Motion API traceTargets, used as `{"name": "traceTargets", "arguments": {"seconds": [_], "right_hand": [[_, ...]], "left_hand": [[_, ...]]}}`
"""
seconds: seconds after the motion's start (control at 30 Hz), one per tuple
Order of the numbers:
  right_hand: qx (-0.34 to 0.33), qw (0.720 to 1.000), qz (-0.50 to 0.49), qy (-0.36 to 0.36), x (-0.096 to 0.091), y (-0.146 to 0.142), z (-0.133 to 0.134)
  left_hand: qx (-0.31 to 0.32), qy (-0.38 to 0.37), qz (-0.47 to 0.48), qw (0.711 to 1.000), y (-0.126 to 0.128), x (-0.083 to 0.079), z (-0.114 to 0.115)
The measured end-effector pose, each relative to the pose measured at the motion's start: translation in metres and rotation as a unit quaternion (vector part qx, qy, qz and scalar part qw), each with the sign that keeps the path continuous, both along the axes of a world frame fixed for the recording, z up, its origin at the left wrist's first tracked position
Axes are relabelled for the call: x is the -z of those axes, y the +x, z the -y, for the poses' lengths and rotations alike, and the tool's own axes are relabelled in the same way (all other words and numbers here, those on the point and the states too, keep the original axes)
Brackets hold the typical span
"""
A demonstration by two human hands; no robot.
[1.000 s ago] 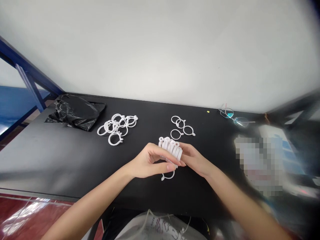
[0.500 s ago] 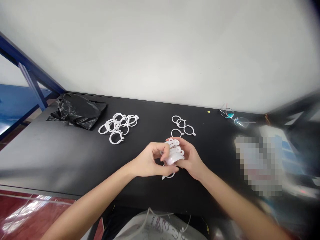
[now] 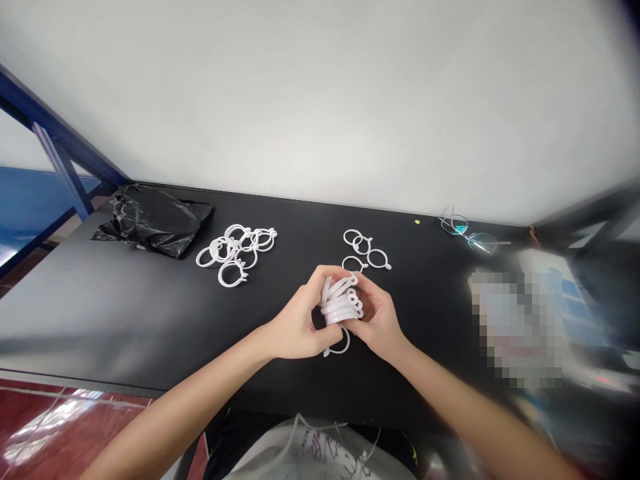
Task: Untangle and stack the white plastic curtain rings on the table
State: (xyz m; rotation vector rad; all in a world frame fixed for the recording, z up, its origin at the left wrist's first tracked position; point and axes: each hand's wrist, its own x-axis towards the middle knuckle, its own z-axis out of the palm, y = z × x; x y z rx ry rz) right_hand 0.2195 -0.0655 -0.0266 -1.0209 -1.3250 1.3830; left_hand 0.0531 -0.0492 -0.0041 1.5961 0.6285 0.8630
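Both my hands meet over the middle of the black table (image 3: 125, 313). My left hand (image 3: 300, 320) and my right hand (image 3: 377, 320) are closed together around a stack of white plastic rings (image 3: 340, 303), fingers curled over its sides. One loose white ring (image 3: 339, 347) lies on the table just under the hands. A pile of several white rings (image 3: 236, 250) lies to the far left. A small group of white rings (image 3: 367, 252) lies just beyond my hands.
A crumpled black plastic bag (image 3: 155, 220) lies at the back left. Eyeglasses (image 3: 467, 233) rest at the back right by the white wall. A blurred-out object (image 3: 515, 320) sits at the right. A blue metal frame (image 3: 55, 157) stands left of the table.
The ring stack, spread like a fan a second ago, has been pressed together into a tight stack. Both hands have closed further around it and shifted slightly away from me.
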Motion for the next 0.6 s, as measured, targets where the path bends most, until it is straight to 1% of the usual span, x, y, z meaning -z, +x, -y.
{"name": "traceTargets", "arguments": {"seconds": [0.1,0.23,0.33,0.5,0.6], "right_hand": [[-0.001,0.999,-0.013,0.031,0.0004,0.0002,0.0018],[-0.035,0.999,-0.013,0.027,-0.0009,0.0013,0.002],[-0.034,0.999,-0.011,0.037,-0.0031,0.0025,0.0005],[-0.081,0.996,-0.025,-0.006,-0.0027,0.0027,0.0003],[-0.071,0.997,-0.037,-0.013,-0.0012,0.0023,0.0006]], "left_hand": [[0.008,0.025,0.021,0.999,0.0001,0.001,-0.001],[0.031,0.02,0.006,0.999,-0.0004,0.0021,-0.0017],[0.033,0.026,-0.005,0.999,-0.001,0.0014,-0.0017],[0.055,-0.002,-0.016,0.998,-0.0017,0.0001,-0.0016],[0.064,-0.017,-0.024,0.997,-0.0023,0.0003,-0.0019]]}}
